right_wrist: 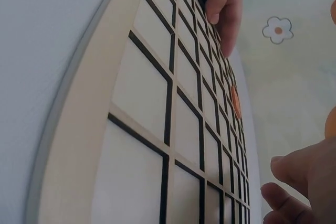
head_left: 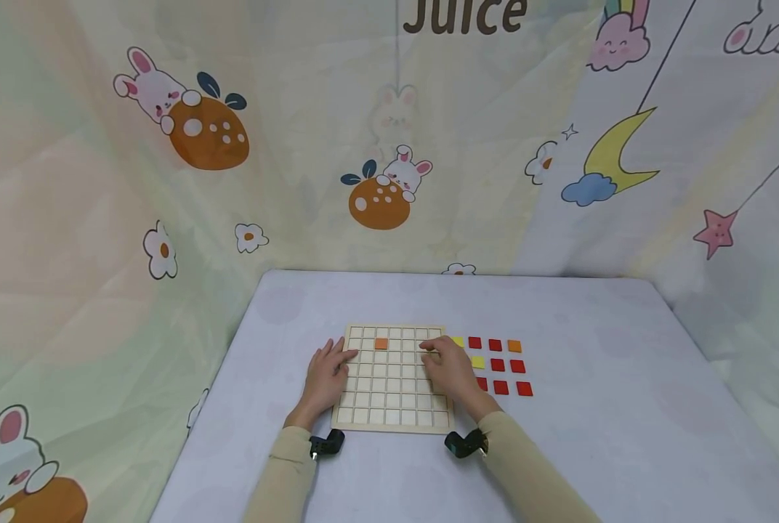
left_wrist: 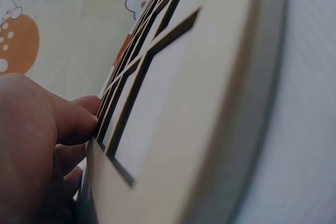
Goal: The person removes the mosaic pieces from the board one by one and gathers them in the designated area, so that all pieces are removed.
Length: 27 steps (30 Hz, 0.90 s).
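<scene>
A pale wooden grid board [head_left: 378, 428] lies flat on the table, with one orange tile [head_left: 381, 343] in a cell of its second row from the back. My left hand [head_left: 326, 378] rests at the board's left edge, its thumb on the frame and the fingers loosely extended alongside. That hand [left_wrist: 31, 140] also shows in the left wrist view, touching the frame. Over the board's right side is my right hand [head_left: 447, 369]. In the right wrist view, the right hand [right_wrist: 310, 182] has thumb and forefinger apart, with no tile visible between them.
Right of the board, red tiles [head_left: 497, 365], yellow tiles [head_left: 477, 362] and an orange tile [head_left: 514, 346] lie in rows; my right hand partly covers some. The white-covered table [head_left: 592, 436] meets a printed cloth backdrop [head_left: 298, 181] at the back.
</scene>
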Each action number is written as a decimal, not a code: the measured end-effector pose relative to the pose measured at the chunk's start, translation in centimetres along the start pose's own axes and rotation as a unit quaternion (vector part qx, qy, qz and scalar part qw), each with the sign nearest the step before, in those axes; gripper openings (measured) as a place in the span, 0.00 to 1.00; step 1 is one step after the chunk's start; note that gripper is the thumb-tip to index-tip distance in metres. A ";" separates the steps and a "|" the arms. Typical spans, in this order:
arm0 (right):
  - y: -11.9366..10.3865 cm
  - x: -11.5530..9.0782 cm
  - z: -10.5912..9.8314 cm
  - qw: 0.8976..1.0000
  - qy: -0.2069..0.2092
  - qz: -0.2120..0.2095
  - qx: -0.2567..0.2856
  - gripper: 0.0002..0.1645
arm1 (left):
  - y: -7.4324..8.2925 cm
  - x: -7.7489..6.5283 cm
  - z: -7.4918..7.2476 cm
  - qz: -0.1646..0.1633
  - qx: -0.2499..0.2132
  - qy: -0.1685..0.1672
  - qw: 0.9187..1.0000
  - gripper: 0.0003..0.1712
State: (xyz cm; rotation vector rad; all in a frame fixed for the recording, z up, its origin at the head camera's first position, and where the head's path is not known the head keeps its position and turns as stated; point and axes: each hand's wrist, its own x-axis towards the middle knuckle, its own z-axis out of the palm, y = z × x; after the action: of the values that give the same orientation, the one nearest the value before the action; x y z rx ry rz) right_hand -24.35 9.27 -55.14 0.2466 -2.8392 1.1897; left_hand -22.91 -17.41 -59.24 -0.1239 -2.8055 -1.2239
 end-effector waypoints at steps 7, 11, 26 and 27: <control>-0.6 0.5 1.1 1.000 -0.012 -0.013 -0.007 0.14 | 0.0 -0.1 0.0 0.002 -0.002 0.003 1.000 0.20; -0.9 0.8 1.8 0.999 -0.024 -0.022 -0.009 0.14 | 0.0 -0.1 -0.1 0.000 -0.008 0.006 1.000 0.20; -1.3 1.9 3.4 0.999 -0.027 -0.027 -0.013 0.15 | -0.2 0.0 0.0 -0.001 -0.007 0.008 1.000 0.21; -1.3 2.0 3.4 0.999 -0.027 -0.029 -0.012 0.15 | -0.2 0.0 0.0 0.000 -0.008 0.009 1.000 0.20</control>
State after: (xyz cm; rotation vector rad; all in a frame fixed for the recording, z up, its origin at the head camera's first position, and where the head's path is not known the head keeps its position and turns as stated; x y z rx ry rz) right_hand -26.07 5.71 -56.35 0.3630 -2.8697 1.1539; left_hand -22.93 -17.50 -59.38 -0.1129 -2.7816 -1.2402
